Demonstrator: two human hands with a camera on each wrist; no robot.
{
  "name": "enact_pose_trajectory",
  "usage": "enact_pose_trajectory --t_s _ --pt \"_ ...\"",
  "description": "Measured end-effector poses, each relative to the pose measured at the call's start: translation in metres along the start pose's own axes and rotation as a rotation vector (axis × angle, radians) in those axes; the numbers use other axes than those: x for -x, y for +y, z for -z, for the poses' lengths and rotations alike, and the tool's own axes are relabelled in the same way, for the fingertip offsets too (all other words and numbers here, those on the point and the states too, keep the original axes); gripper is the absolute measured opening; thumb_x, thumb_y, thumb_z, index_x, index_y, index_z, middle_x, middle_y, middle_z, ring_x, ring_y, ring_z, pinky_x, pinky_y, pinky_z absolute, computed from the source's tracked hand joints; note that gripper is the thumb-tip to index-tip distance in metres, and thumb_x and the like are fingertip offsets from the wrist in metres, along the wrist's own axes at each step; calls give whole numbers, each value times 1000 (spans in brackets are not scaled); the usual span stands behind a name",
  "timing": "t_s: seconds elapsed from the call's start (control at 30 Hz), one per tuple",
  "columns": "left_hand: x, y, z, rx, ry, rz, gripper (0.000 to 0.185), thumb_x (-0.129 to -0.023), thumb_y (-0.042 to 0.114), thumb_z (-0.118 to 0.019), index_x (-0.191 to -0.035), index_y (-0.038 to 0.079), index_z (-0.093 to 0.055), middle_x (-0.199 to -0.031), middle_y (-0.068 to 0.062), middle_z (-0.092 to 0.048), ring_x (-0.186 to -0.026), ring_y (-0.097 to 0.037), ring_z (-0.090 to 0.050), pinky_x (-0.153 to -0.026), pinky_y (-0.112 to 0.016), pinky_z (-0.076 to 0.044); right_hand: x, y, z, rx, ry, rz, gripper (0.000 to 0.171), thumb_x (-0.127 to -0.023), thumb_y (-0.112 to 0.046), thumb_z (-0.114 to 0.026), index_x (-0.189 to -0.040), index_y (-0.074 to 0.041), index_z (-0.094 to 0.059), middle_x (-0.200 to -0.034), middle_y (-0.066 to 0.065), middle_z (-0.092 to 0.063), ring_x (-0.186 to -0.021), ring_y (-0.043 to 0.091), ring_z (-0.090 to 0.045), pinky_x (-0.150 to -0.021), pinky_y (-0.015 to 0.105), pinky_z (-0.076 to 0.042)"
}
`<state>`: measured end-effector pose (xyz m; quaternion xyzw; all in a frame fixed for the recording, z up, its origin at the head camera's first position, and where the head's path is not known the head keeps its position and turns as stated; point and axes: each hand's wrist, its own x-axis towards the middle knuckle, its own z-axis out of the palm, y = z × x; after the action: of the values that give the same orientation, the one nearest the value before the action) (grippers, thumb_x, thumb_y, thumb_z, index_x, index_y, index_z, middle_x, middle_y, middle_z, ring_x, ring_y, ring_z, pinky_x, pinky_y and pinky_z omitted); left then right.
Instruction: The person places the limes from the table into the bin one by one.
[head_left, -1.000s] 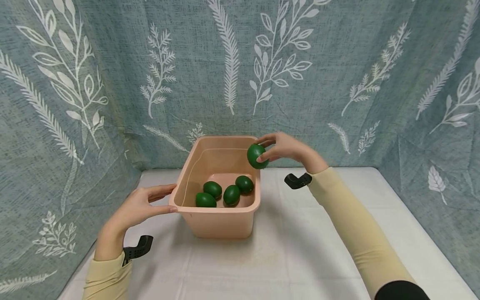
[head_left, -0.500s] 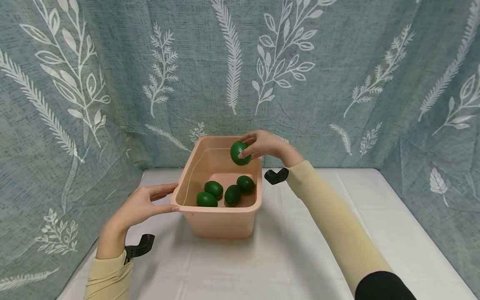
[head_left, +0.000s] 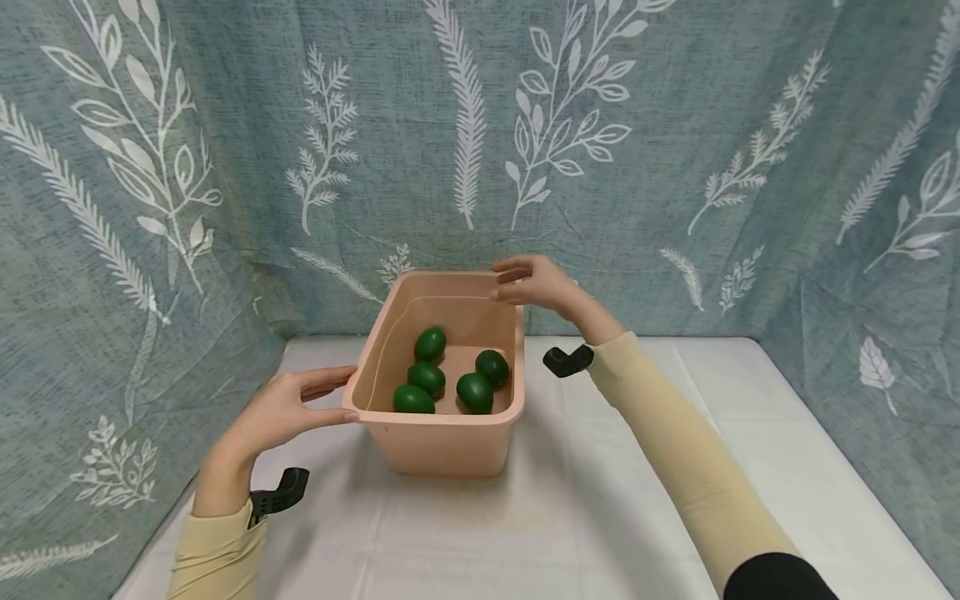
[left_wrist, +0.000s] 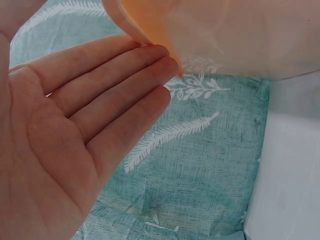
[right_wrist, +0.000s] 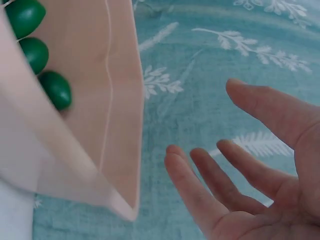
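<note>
The right hand hovers above the far right corner of the tub, fingers loosely spread and holding nothing. The left hand has straight fingers together against the tub's near left rim. Five green fruits lie inside the tub.

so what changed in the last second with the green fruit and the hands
The right hand let go of the green fruit, which dropped into the pink tub, making five there. The hand is now empty above the back rim. The left hand kept touching the tub's left rim.
</note>
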<state>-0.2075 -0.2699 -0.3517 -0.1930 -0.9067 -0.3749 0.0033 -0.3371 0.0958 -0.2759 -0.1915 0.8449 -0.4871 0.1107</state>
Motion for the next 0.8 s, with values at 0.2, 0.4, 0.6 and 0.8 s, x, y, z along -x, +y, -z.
enact_pose_trajectory --t_s 0.2,0.4,0.6,0.8 --pt "0 0 0 5 -4 1 65 -81 42 -74 -137 17 -53 -137 -7 -55 -127 -34 -50 -102 -49 -47 31 13 12 57 37 32 57 -87 -30 -69 -138 -16 -49 -137 9 -52 -124 29 -50 -100 45 -49" --pt "-1 -2 0 3 -5 4 64 -82 42 -73 -137 17 -52 -137 -8 -54 -127 -35 -49 -101 -51 -47 67 42 22 2 74 44 59 -88 -34 -69 -140 -18 -47 -139 10 -49 -126 34 -49 -101 48 -48" --pt "2 -8 -2 -33 28 -12 62 -82 41 -73 -137 20 -53 -136 1 -55 -127 -27 -51 -100 -35 -50 99 84 30 40 157 12 61 -88 -42 -66 -140 -18 -46 -142 10 -47 -127 33 -49 -100 49 -48" --pt "9 -23 -9 -21 126 -25 51 -94 34 -59 -141 19 -47 -141 -5 -51 -129 -33 -47 -100 -41 -49 132 124 41 247 247 -36 67 -91 -54 -54 -144 -16 -40 -145 13 -43 -131 35 -43 -103 53 -44"
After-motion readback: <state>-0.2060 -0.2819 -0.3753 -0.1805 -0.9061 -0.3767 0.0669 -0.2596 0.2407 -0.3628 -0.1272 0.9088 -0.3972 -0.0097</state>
